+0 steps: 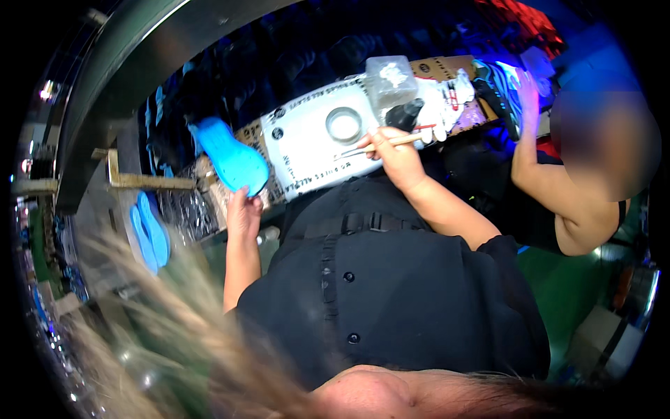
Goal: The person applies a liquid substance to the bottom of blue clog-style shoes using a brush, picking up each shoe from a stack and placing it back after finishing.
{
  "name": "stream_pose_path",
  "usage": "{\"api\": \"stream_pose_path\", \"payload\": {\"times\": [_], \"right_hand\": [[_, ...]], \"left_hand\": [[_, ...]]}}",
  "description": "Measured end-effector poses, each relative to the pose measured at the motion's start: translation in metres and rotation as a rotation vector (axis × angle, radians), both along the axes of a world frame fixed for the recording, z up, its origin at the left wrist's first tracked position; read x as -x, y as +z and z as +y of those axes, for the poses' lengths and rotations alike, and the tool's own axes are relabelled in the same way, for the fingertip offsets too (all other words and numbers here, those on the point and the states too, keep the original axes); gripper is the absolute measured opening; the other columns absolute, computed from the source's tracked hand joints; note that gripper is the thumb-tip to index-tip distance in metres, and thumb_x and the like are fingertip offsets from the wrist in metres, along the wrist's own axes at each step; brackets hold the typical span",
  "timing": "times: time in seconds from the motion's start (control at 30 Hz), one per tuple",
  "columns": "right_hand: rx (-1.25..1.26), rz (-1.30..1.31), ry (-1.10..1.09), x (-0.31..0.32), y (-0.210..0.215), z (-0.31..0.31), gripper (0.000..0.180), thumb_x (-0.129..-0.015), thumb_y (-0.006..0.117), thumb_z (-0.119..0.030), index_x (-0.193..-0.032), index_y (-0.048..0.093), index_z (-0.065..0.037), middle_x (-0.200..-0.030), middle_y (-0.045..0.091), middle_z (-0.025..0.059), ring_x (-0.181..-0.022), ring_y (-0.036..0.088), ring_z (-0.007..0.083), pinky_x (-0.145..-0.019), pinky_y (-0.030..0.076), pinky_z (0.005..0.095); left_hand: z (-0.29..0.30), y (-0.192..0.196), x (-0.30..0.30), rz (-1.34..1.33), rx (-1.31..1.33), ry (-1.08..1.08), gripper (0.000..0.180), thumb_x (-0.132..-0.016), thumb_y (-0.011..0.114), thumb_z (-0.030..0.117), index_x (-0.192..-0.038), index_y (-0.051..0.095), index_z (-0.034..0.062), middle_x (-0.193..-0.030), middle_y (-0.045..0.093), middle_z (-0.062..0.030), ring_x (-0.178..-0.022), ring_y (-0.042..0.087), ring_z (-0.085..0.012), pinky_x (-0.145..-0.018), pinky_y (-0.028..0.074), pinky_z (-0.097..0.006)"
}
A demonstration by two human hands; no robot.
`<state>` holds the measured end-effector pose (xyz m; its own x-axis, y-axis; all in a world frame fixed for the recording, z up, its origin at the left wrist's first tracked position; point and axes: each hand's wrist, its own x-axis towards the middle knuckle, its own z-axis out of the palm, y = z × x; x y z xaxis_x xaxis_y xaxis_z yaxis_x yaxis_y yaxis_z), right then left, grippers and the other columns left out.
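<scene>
My left hand grips the near end of a bright blue shoe sole, thumb on its upper face. The sole is tilted beside the left end of the white sheet on the bench. In my right hand is a slim brush with a pale wooden handle, its tip pointing left, low over the sheet. Beyond the tip stands a small round container with something white inside. A black bottle is just behind my right hand.
White printed sheet covers part of the cardboard-topped bench. A clear plastic box and white cloth lie at the back right. More blue soles sit at left. At right, a co-worker's hand touches a shoe under violet light.
</scene>
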<state>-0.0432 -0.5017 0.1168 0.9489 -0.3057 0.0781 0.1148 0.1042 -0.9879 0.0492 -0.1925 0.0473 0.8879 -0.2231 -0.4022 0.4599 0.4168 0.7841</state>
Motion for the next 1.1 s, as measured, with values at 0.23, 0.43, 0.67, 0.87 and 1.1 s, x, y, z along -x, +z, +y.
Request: {"api": "stream_pose_path", "payload": {"times": [0.23,0.43,0.67,0.87,1.1], "right_hand": [[0.086,-0.045,0.03,-0.009,0.011,0.006,0.029,-0.088,0.047,-0.021,-0.076,0.061,0.001,-0.07,0.059,0.0049,-0.061,0.051,0.0089,-0.057,0.041,0.0206],[0.331,-0.244,0.117,-0.013,0.032,0.025,0.023,-0.085,0.05,-0.012,-0.071,0.061,0.003,-0.067,0.059,0.0081,-0.061,0.055,0.0141,-0.056,0.043,0.0239],[0.521,-0.402,0.112,-0.018,0.028,0.035,0.019,-0.081,0.052,-0.008,-0.068,0.061,0.002,-0.064,0.06,0.0067,-0.059,0.055,0.0186,-0.056,0.043,0.0281],[0.601,-0.476,0.055,-0.02,0.024,0.033,0.015,-0.077,0.056,-0.009,-0.065,0.06,-0.001,-0.064,0.06,0.0069,-0.057,0.056,0.0212,-0.054,0.042,0.0297],[0.671,-0.525,0.064,-0.02,0.025,0.031,0.014,-0.075,0.058,-0.009,-0.063,0.06,-0.003,-0.063,0.06,0.005,-0.057,0.056,0.0194,-0.052,0.04,0.0302]], "left_hand": [[-0.049,0.067,0.026,-0.293,-0.376,-0.073,0.044,-0.078,0.056,0.006,-0.117,0.036,0.0013,-0.104,0.052,-0.0114,-0.085,0.055,-0.0153,-0.063,0.051,-0.029],[-0.07,0.07,0.027,-0.505,-0.513,-0.051,0.045,-0.077,0.059,0.006,-0.116,0.037,-0.002,-0.105,0.051,-0.0126,-0.09,0.053,-0.0168,-0.073,0.046,-0.027],[-0.083,0.075,0.031,-0.737,-0.512,-0.011,0.04,-0.077,0.06,0.006,-0.112,0.04,-0.0017,-0.104,0.053,-0.0119,-0.091,0.053,-0.0166,-0.083,0.041,-0.029],[-0.082,0.078,0.035,-0.73,-0.536,-0.001,0.038,-0.077,0.061,0.006,-0.109,0.043,-0.0026,-0.101,0.055,-0.011,-0.088,0.054,-0.0156,-0.081,0.042,-0.028],[-0.081,0.078,0.038,-0.742,-0.535,-0.026,0.035,-0.077,0.061,0.005,-0.107,0.045,-0.0032,-0.098,0.056,-0.0107,-0.086,0.054,-0.0149,-0.079,0.042,-0.027]]}}
